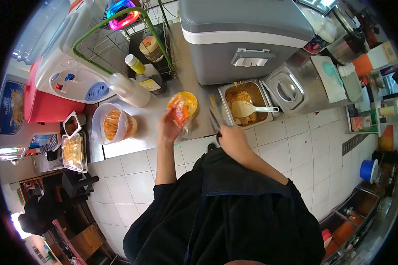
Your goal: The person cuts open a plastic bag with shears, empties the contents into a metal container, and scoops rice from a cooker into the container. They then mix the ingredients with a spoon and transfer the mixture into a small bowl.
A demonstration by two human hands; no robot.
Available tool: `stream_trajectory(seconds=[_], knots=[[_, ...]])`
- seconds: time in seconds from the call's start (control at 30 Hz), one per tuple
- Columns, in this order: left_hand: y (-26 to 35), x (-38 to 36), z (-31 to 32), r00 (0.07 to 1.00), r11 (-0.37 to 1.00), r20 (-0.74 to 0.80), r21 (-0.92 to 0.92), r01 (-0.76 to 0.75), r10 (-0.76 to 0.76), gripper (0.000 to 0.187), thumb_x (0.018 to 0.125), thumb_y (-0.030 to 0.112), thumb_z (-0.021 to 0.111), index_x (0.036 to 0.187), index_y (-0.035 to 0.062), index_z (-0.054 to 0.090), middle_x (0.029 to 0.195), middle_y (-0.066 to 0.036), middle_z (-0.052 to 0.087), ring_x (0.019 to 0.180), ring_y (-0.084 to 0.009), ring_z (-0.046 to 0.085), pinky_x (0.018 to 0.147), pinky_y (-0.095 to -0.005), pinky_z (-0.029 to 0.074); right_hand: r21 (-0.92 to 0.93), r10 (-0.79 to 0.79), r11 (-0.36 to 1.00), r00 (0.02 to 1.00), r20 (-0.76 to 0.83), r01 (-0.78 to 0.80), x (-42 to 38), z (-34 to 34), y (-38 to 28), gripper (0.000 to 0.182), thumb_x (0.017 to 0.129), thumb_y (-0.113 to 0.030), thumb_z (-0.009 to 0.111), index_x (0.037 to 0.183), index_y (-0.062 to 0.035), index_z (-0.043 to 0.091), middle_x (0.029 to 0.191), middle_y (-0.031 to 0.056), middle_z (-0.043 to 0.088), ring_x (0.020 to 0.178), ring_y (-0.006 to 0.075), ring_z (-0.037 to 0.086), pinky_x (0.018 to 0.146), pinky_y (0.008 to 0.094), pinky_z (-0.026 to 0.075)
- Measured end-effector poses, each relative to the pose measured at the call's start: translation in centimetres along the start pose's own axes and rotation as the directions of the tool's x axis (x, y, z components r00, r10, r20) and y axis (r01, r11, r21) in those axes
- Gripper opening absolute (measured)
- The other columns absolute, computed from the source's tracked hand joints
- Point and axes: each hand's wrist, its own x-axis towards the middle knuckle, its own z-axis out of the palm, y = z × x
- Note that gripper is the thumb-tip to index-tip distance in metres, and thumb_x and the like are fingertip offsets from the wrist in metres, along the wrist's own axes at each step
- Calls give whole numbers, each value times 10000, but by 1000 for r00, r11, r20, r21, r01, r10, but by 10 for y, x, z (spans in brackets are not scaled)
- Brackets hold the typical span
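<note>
My left hand (pixel 169 126) is closed on a clear plastic packet (pixel 180 110) with orange-red contents, held over the counter's front edge. Just behind the packet sits a round yellow container (pixel 189 100), partly covered by it. In my right hand (pixel 232 140) is a pair of scissors (pixel 214 120) with dark handles, the blades pointing away from me and a short way right of the packet. To the right, a metal pan (pixel 257 92) holds orange-brown food, and a white spatula (pixel 245 109) lies across it.
A grey cooler box (pixel 247 48) stands at the back. Beside the pan is a metal lid (pixel 288 88). Leftward are a white tub (pixel 99 119) with orange strips, a squeeze bottle (pixel 130 90), a dark sauce bottle (pixel 150 81), a green wire rack (pixel 101 31) and a water dispenser (pixel 70 66).
</note>
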Motion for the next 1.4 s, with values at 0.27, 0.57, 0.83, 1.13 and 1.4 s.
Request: stream_trajectory(seconds=[0.27, 0.57, 0.83, 1.13, 1.4], knots=[[2, -7, 20, 1000, 997, -4, -68, 21, -22, 376, 914, 341, 447, 1192, 91, 476, 1146, -66, 558, 1020, -191, 560, 770, -355, 522, -192, -80, 977, 995, 57, 89, 50, 92, 5, 114, 722, -39, 529, 751, 18, 623, 742, 193, 614, 718, 314, 631, 622, 408, 516], [-49, 37, 107, 997, 911, -52, 410, -38, 65, 280, 903, 278, 505, 1008, 37, 603, 851, -80, 619, 741, -135, 611, 666, -283, 508, 111, 21, 992, 952, 306, -58, 7, -85, 42, 208, 772, -236, 597, 821, -39, 644, 752, 135, 623, 733, 298, 605, 658, 381, 469], [-80, 73, 155, 855, -301, 510, 833, -465, 93, 166, 795, 185, 552, 842, 57, 646, 768, -184, 610, 704, -382, 572, 629, -427, 463, -2, -402, 916, 915, 20, 402, 77, -103, 107, 289, 849, -298, 509, 930, -43, 618, 935, 160, 612, 879, 332, 574, 740, 426, 456], [-72, 86, 159, 815, -600, 565, 611, -516, -125, 169, 791, 228, 565, 801, 78, 641, 792, -119, 627, 685, -323, 598, 612, -416, 482, -123, -708, 611, 609, 356, 782, 114, -98, 146, 160, 741, -139, 511, 755, -4, 597, 789, 150, 597, 748, 311, 597, 679, 398, 485], [-63, 86, 141, 782, -553, 595, 595, -583, -184, 127, 773, 164, 560, 832, 92, 646, 757, -81, 605, 688, -282, 600, 616, -376, 489, -86, -730, 617, 609, 310, 782, 105, -103, 164, 146, 755, -124, 503, 746, -12, 596, 775, 131, 596, 744, 293, 603, 662, 391, 491]])
